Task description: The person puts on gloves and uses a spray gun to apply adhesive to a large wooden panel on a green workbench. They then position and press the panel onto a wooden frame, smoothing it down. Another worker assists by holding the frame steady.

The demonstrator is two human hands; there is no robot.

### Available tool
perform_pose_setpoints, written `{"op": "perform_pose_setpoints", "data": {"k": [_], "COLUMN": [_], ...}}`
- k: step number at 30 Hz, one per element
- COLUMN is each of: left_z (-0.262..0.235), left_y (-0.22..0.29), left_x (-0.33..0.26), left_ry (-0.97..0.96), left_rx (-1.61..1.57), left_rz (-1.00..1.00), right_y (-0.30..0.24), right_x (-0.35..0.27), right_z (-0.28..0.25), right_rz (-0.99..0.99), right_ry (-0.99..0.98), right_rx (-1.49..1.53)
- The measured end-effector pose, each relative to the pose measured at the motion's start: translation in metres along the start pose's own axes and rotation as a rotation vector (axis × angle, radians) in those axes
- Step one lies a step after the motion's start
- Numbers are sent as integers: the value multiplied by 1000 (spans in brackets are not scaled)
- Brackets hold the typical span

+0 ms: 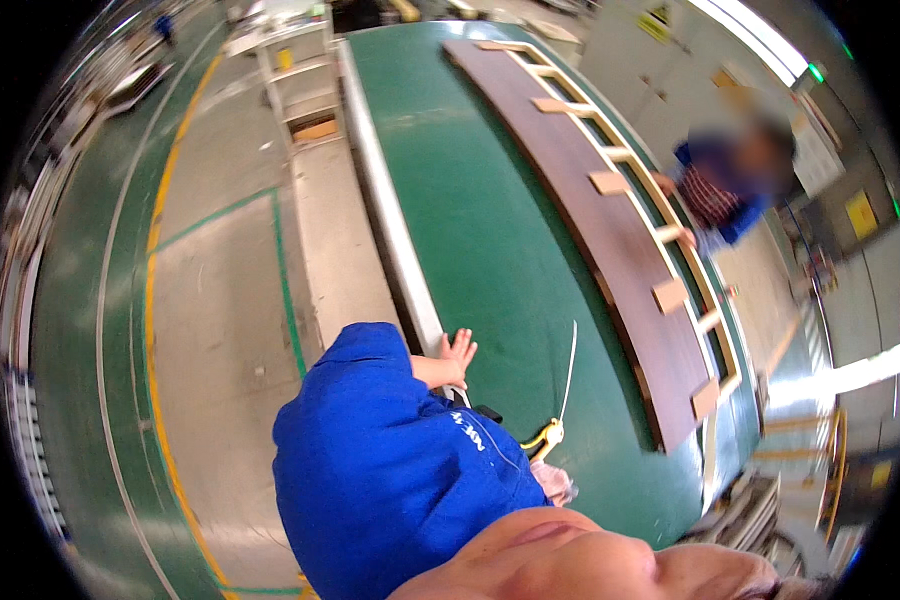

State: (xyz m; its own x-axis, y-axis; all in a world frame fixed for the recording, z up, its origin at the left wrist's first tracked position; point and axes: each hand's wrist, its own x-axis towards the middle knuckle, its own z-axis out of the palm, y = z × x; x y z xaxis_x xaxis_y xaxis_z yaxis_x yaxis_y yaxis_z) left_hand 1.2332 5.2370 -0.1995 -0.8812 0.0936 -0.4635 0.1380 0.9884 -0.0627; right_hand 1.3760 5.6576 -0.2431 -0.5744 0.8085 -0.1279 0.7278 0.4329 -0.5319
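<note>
My left hand (458, 358) rests on the near long edge of the green table (530, 340), palm down with fingers spread, holding nothing. My right hand (556, 484) shows only in part beyond my blue jacket, its fingers hard to make out. Close to it is a small yellow and white tool (552, 432) that looks like a tape measure. A thin pale strip (569, 372) runs out from it over the table. Across the table lies a long dark brown panel (580, 220) with several small tan blocks (670, 295) along it.
A pale wooden ladder-like frame (618, 154) lies along the panel's far side. Another person (720, 190) stands there with hands at the frame. A white rail (390, 200) borders the table, beside a long beige surface (340, 220) and shelving (300, 85). Stacked material (750, 520) stands at lower right.
</note>
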Motion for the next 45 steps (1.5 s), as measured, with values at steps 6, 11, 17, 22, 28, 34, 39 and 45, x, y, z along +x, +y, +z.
{"op": "perform_pose_setpoints", "data": {"k": [6,11,17,22,28,34,39,45], "left_z": [14,6,21,27,42,117,86,29], "left_y": [-12,-2,-6,-5,13,30,21,-2], "left_x": [-9,-1,2,7,29,85,56,11], "left_ry": [22,20,40,81,129,108,231,82], "left_rx": [-116,8,24,18,323,864,419,55], "left_rz": [-57,-68,-74,-78,-215,-594,-294,-81], "right_y": [-14,-16,-23,-27,-23,-39,-34,-39], "right_x": [17,26,28,30,30,27,31,34], "right_z": [15,14,15,16,11,9,10,16], "right_rz": [-68,-62,-69,-71,-51,-92,-85,-110], "right_ry": [-23,-29,-46,-48,-44,-69,-66,-86], "right_rx": [-104,-123,-151,-156,-169,-176,-182,-185]}}
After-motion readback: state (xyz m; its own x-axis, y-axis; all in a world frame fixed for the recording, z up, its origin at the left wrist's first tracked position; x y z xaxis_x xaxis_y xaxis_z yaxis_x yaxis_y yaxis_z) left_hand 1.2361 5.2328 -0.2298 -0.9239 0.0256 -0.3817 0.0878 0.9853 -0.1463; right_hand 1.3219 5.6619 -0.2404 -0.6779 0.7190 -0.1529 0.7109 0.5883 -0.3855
